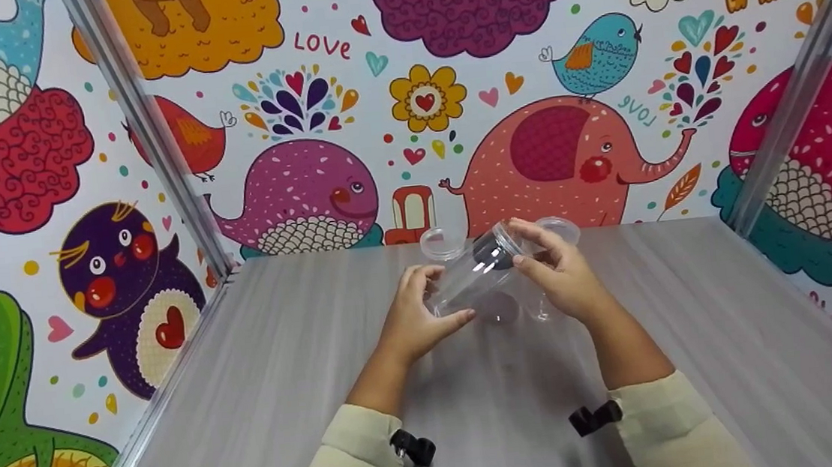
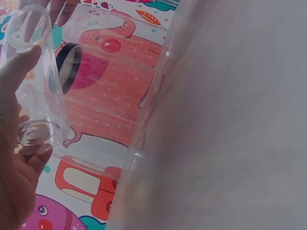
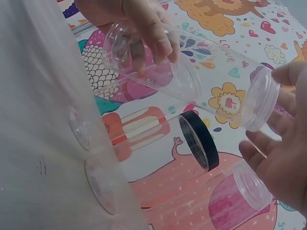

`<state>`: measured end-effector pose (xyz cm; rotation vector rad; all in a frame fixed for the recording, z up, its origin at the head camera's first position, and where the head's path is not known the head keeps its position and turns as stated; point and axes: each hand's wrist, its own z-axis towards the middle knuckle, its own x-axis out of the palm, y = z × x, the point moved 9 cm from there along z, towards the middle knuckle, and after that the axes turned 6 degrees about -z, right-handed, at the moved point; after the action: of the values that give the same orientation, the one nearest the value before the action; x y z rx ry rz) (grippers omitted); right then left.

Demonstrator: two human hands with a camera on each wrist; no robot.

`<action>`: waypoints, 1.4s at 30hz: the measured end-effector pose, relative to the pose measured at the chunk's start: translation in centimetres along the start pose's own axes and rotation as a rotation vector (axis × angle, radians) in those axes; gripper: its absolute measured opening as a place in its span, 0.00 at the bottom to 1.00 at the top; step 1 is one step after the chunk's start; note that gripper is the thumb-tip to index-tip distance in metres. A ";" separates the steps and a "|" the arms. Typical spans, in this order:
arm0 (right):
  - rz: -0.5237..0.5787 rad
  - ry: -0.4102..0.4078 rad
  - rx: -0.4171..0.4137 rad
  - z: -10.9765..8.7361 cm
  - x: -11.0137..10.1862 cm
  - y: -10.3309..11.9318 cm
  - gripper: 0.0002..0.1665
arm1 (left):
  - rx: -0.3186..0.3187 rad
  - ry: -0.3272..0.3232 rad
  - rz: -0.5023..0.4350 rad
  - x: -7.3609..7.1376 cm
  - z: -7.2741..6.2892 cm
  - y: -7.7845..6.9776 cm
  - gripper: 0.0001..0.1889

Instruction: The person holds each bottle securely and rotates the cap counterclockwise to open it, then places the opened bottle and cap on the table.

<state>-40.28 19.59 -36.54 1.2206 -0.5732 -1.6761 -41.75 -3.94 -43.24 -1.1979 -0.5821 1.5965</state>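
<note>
A clear plastic jar (image 1: 458, 286) is held tilted above the table between the two hands, its threaded mouth up and to the right. My left hand (image 1: 412, 320) grips it near the base, thumb on the near side and fingers round the far side. At the mouth, my right hand (image 1: 566, 273) holds the rim between thumb and fingers, as the right wrist view also shows. No lid is on this jar. Close behind it stands another clear jar with a black lid (image 3: 205, 143), partly hidden in the head view.
Two more clear jars without lids stand beside the black-lidded one, the left jar (image 1: 441, 245) and the right jar (image 1: 560, 230). A grey wood-grain table (image 1: 287, 395) lies below. Printed cartoon panels (image 1: 349, 156) and metal posts (image 1: 159, 135) enclose the table's back and sides.
</note>
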 end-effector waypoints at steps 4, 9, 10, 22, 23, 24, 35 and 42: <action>-0.180 -0.078 0.088 0.0 -0.6 -0.5 0.35 | 0.021 0.012 0.003 0.2 0.0 -0.1 0.44; -0.257 -0.135 0.138 -0.1 -0.9 -0.6 0.36 | 0.037 0.027 0.014 0.4 0.0 -0.1 0.44; -0.259 -0.141 0.135 -0.1 -1.0 -0.6 0.35 | 0.037 0.030 0.014 0.5 0.0 -0.2 0.44; -0.170 -0.142 0.041 -0.4 -0.7 -0.1 0.25 | -0.010 0.044 0.019 0.7 -0.1 0.0 0.44; -0.148 -0.140 0.030 -0.4 -0.7 0.0 0.25 | -0.008 0.043 0.017 0.7 -0.1 0.0 0.44; -0.125 -0.136 0.021 -0.4 -0.6 0.1 0.24 | -0.007 0.042 0.014 0.7 -0.1 0.1 0.44; -0.024 -0.095 0.001 -0.2 -0.2 0.4 0.26 | -0.017 0.036 0.004 0.4 -0.3 0.1 0.42; -0.148 -0.138 0.090 -0.3 -0.8 -0.4 0.29 | 0.011 0.041 0.037 0.3 -0.3 0.2 0.43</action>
<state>-40.18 20.54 -36.61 1.2438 -0.6621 -1.8871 -41.55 -3.75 -43.63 -1.2373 -0.5272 1.6003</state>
